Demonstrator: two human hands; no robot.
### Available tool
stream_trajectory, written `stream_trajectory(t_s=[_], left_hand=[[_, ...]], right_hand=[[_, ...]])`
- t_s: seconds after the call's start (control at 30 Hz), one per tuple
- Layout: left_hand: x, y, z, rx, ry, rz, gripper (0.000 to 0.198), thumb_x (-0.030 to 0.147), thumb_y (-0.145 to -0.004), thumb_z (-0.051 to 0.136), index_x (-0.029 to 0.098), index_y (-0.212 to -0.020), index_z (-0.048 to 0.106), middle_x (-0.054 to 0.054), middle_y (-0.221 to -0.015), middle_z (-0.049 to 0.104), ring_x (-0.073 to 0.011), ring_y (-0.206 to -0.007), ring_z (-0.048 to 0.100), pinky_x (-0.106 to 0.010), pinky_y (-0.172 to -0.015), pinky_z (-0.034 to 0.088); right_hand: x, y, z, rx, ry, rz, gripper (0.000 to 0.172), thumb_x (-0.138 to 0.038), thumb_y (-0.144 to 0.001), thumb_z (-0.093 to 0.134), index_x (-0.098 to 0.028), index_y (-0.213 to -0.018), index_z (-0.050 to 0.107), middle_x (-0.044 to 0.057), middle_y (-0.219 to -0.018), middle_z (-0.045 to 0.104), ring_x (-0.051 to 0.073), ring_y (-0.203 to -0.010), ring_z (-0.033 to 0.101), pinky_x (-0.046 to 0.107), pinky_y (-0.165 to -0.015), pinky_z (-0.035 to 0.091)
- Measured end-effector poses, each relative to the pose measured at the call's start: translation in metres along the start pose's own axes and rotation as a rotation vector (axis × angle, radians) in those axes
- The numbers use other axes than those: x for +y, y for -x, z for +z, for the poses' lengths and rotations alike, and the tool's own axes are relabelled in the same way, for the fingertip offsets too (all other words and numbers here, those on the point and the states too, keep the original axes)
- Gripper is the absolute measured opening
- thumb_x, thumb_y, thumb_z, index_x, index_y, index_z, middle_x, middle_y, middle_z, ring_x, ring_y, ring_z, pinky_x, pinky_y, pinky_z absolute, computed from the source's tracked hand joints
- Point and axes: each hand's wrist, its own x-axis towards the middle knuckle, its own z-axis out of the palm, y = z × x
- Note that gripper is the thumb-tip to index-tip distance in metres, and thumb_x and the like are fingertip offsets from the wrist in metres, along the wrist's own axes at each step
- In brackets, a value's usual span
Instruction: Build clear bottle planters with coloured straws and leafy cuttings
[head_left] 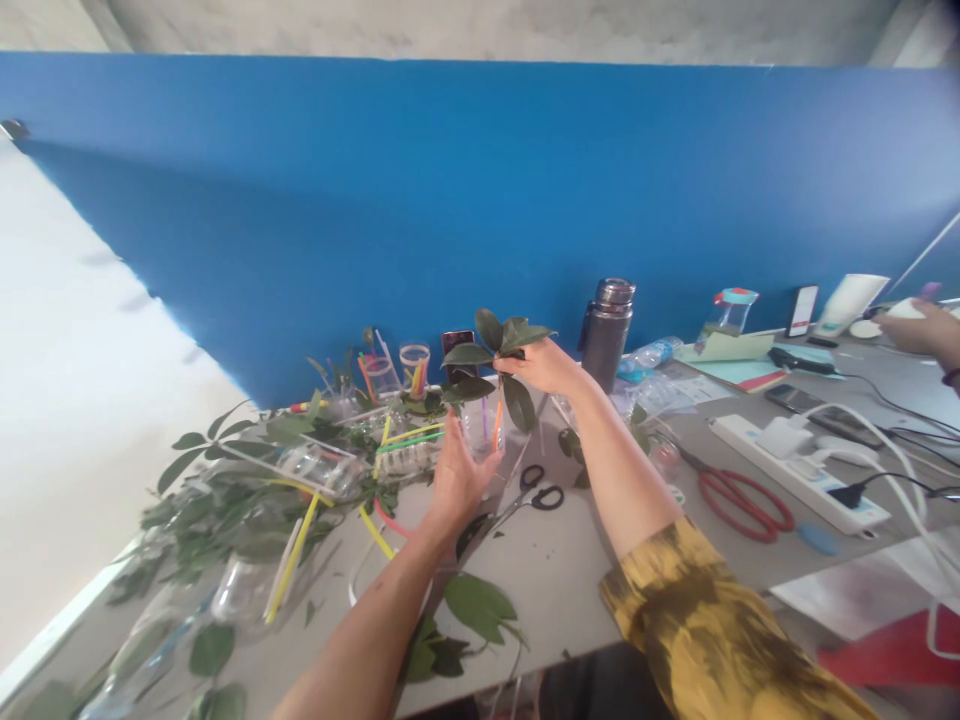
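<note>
Leafy green sprig sits pinched at its stem in the right hand, fingers closed around it, just above a clear plastic cup holding an orange straw. The left hand stands open beside that cup, fingers spread apart; whether they touch it is hard to tell. Black-handled scissors lie just below on the grey table, near a steel thermos.
</note>
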Motion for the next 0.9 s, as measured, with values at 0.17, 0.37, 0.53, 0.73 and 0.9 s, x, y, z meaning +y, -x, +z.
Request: stream_trajectory(t_s=[0.17, 0.37, 0.53, 0.73, 0.9], left_hand=[[0.003, 0.000, -0.001, -0.010, -0.040, -0.014, 0.095, 0.027, -0.071, 0.087, 0.020, -0.152, 0.038, -0.021, -0.128, 0.065, -0.0460, -0.126, 0.064, -0.073, -0.100, 0.055], [0.012, -0.002, -0.005, -0.034, -0.068, -0.037, 0.082, 0.024, -0.071, 0.086, 0.020, -0.142, 0.046, -0.020, -0.128, 0.066, -0.0463, -0.123, 0.065, -0.073, -0.099, 0.055], [0.023, -0.003, -0.010, -0.057, -0.027, -0.007, 0.070, 0.022, -0.074, 0.084, 0.025, -0.135, 0.050, -0.015, -0.122, 0.068, -0.0415, -0.117, 0.069, -0.069, -0.095, 0.058], [0.027, -0.003, -0.012, -0.062, -0.039, 0.003, 0.073, 0.024, -0.077, 0.081, 0.023, -0.141, 0.046, -0.018, -0.131, 0.066, -0.0424, -0.121, 0.067, -0.068, -0.098, 0.056], [0.021, -0.002, -0.008, -0.048, -0.065, -0.020, 0.072, 0.027, -0.077, 0.080, 0.026, -0.141, 0.047, -0.017, -0.127, 0.066, -0.0426, -0.115, 0.069, -0.070, -0.095, 0.057]], right_hand=[[0.001, 0.001, 0.001, -0.024, 0.004, 0.009, 0.008, -0.027, -0.089, 0.070, -0.020, -0.086, 0.072, 0.005, -0.100, 0.074, 0.021, -0.093, 0.066, 0.032, -0.084, 0.050], [-0.001, 0.004, -0.001, -0.094, -0.011, 0.046, 0.007, -0.027, -0.088, 0.073, -0.021, -0.090, 0.074, 0.004, -0.103, 0.076, 0.021, -0.095, 0.068, 0.032, -0.088, 0.050], [-0.003, 0.004, -0.002, -0.149, -0.067, 0.072, 0.005, -0.028, -0.086, 0.074, -0.025, -0.085, 0.078, 0.001, -0.097, 0.079, 0.020, -0.092, 0.070, 0.032, -0.086, 0.052], [-0.005, 0.003, -0.002, -0.170, -0.130, 0.088, 0.006, -0.028, -0.083, 0.074, -0.026, -0.079, 0.078, 0.000, -0.091, 0.079, 0.021, -0.087, 0.071, 0.033, -0.083, 0.054], [-0.002, 0.004, -0.002, -0.189, -0.140, 0.052, 0.003, -0.028, -0.082, 0.076, -0.026, -0.080, 0.077, -0.001, -0.090, 0.078, 0.020, -0.087, 0.071, 0.032, -0.082, 0.054]])
